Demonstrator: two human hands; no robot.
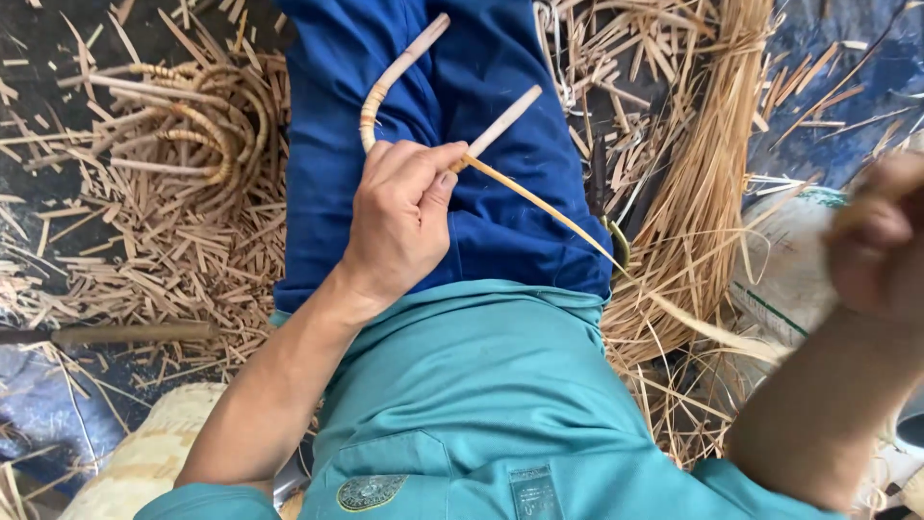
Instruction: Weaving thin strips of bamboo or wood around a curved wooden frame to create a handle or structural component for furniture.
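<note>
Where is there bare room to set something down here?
Only dark ground at top left, above the coiled cane handles, and the blue lap beyond the left hand. Cut strips crowd the left; the strip bundle crowds the right.

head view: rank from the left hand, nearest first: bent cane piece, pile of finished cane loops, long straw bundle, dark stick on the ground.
From the left hand:
1. Bent cane piece: held in its fingers, over the lap.
2. Pile of finished cane loops: on the ground, upper left.
3. Long straw bundle: on the ground, right of the lap.
4. Dark stick: lower left, at the frame edge.

Coiled cane bundle [197,120], loose strip sheaf [698,183].
</note>
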